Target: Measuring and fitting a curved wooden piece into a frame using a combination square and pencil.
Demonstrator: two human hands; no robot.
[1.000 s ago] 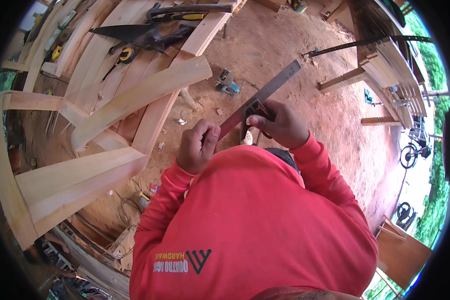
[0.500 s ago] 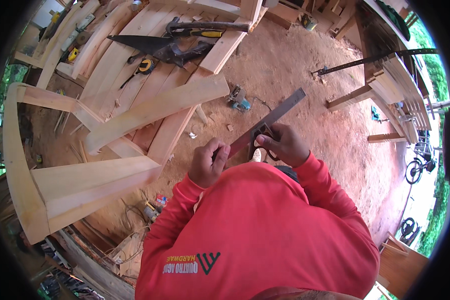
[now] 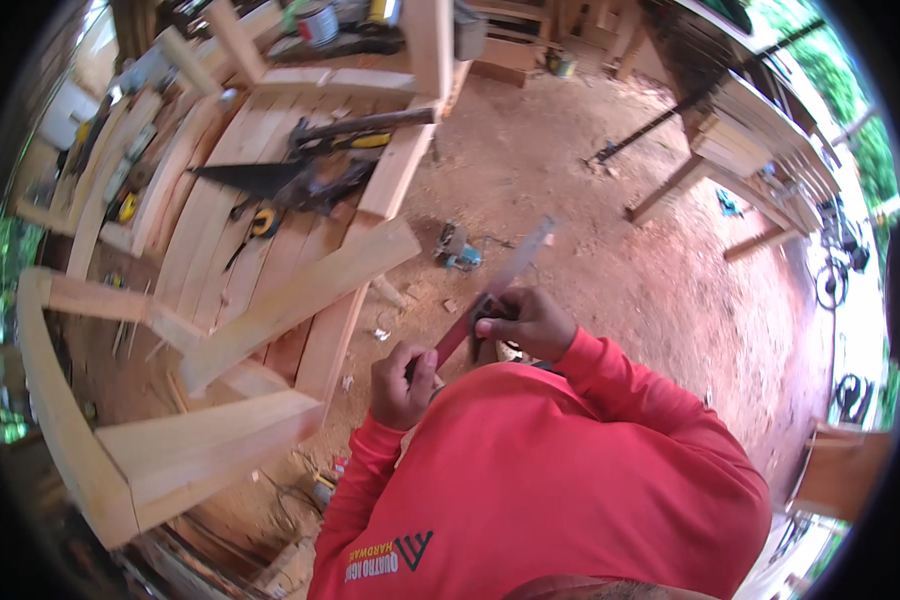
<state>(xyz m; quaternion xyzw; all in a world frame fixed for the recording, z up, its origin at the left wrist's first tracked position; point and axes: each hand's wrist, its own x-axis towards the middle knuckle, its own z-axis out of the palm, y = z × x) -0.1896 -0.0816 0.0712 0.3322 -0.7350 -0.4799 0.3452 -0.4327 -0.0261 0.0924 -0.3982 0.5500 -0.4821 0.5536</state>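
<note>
In front of my red-sleeved body I hold a combination square [image 3: 520,262], its steel blade slanting up and to the right, blurred toward the far end. My left hand [image 3: 402,386] is closed on the near end of the blade, thumb on top. My right hand [image 3: 532,322] wraps round the dark head of the square, its thumb pressed on it. Left of my hands stands an angled frame of pale wood [image 3: 210,440]. A loose-looking board [image 3: 305,300] slants across it and over the slatted wooden piece behind.
On the slats [image 3: 215,250] lie a handsaw [image 3: 240,177], a hammer [image 3: 370,125] and a yellow-black tape measure [image 3: 263,222]. A teal power tool [image 3: 460,252] sits on the dirt floor [image 3: 610,270]. A slatted wooden piece with legs [image 3: 735,165] stands at the far right.
The view has shifted, so the bench and tools sit differently in the picture. My hands have come slightly closer together along the square, which I still hold in both.
</note>
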